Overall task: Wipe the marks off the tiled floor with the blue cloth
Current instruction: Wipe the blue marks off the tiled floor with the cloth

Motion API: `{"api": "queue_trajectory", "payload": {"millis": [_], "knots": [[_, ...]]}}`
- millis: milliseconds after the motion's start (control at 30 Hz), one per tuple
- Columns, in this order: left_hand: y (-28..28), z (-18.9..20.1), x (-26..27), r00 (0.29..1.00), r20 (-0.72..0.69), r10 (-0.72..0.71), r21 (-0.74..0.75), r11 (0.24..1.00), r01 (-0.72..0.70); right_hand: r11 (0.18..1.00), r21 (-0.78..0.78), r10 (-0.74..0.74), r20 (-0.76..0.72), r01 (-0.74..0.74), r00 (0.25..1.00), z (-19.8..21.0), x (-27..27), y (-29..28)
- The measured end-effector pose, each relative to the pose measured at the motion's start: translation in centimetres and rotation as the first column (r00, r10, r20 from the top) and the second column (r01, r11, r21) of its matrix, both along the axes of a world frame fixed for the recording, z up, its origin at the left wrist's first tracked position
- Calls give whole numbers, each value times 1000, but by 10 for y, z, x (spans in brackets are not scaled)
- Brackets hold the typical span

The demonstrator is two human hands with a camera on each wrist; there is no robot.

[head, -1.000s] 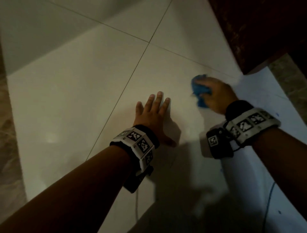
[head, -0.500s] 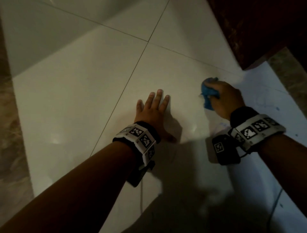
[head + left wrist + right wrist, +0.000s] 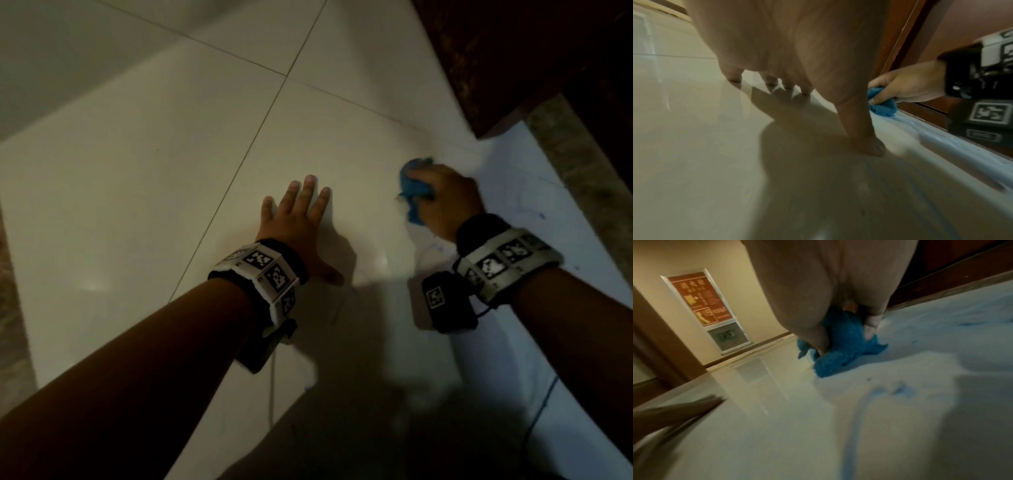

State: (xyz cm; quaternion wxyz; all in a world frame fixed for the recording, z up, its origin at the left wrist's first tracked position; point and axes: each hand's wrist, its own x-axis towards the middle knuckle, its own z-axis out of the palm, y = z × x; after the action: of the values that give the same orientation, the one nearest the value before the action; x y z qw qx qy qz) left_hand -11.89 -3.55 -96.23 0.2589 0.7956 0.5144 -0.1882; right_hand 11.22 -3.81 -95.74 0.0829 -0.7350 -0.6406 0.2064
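The tiled floor (image 3: 144, 178) is shown pale and glossy, crossed by thin grout lines, with a mottled stone border (image 3: 10, 308) at the far left edge. Near the middle of the head view, the left hand (image 3: 298, 219) is laid flat on a tile, fingers straight and slightly spread, thumb out to the side; nothing is held, and it is judged to serve as a brace. To its right, and apart from it, the blue cloth (image 3: 412, 192) is seen bunched into a wad and pressed onto the floor. It is gripped by the right hand (image 3: 445, 202), whose fingers and thumb are curled round it, as the right wrist view confirms. Faint blue marks (image 3: 540, 216) remain on the bluish-lit tile further right, and a blue streak (image 3: 851, 426) is shown in front of the cloth in the right wrist view. Dark wooden woodwork (image 3: 513, 61) borders the floor at the upper right. The step in hand is judged to be the wiping itself, only partly done. The next move would call for firm downward pressure and a stroke carried rightward over the remaining marks, the grip on the wad being kept tight.
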Motion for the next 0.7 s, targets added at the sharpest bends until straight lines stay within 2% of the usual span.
{"api": "queue_trajectory", "payload": {"millis": [100,167,233,300,367,400,467,533,567,600,700], "knots": [[0,0,1,1000,-13,6,-8,1000,-6,978,36,207,-266,-205,941,-8,-36,-22],[0,0,1,1000,-15,4,-9,1000,-4,956,55,292,-275,-288,916,-10,-33,-24],[0,0,1,1000,-6,-4,-9,1000,4,988,33,155,-236,-151,959,-8,-6,-12],[0,0,0,1000,-10,-11,-5,1000,11,998,-69,-5,-65,1,998,-2,23,0],[1,0,1,1000,-18,-14,-5,1000,14,994,-101,-18,105,29,994,3,30,3],[0,0,1,1000,-20,-16,-7,1000,16,997,-79,-6,115,15,993,4,23,1],[0,-1,2,1000,-21,-16,-9,1000,16,997,21,81,-23,-81,996,1,0,-11],[1,-1,1,1000,-21,-10,-3,1000,10,967,97,247,-160,-234,956,-8,-14,-21],[1,0,0,1000,-21,-10,-2,1000,10,955,109,293,-179,-277,939,-11,-12,-21],[1,1,0,1000,-24,-11,-3,1000,11,963,97,268,-185,-253,946,-12,-4,-16],[1,4,2,998,-58,-20,3,1000,20,996,-78,-35,-69,29,997,-5,39,-2]]}}
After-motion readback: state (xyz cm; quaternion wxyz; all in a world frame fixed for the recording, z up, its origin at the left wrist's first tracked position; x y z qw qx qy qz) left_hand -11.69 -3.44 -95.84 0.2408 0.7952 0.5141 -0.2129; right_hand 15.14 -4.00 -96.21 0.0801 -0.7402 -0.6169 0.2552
